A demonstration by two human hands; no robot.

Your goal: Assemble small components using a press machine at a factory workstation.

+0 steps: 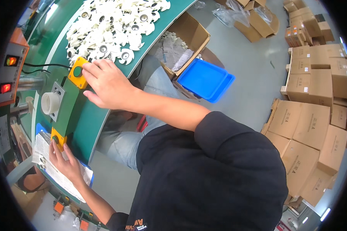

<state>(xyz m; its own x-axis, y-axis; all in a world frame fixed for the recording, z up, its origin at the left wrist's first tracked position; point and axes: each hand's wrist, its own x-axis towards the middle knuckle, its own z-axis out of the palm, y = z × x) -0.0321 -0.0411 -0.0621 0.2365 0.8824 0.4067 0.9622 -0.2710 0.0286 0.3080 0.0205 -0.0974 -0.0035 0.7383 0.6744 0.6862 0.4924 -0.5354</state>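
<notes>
My right hand [111, 85] lies palm down over a yellow button box [82, 82], its fingertips at the edge of the green button [77, 71]. The thumb stands apart from the fingers, and nothing is held. Lower in the picture, my left hand [67, 164] has a fingertip on the green button of a second yellow box [60, 145], fingers spread. Between the two boxes sits a green block [68, 111] with a slotted metal plate [60, 96] and a white plastic ring [49, 103] on it. White fan wheels [112, 27] lie heaped beyond my right hand.
An orange-framed control box [11, 73] with lit switches stands at the left. Papers [60, 179] lie under my left arm. Beside the green table are an open carton [192, 32] and a blue tray [203, 79]. Stacked cartons [296, 154] line the right.
</notes>
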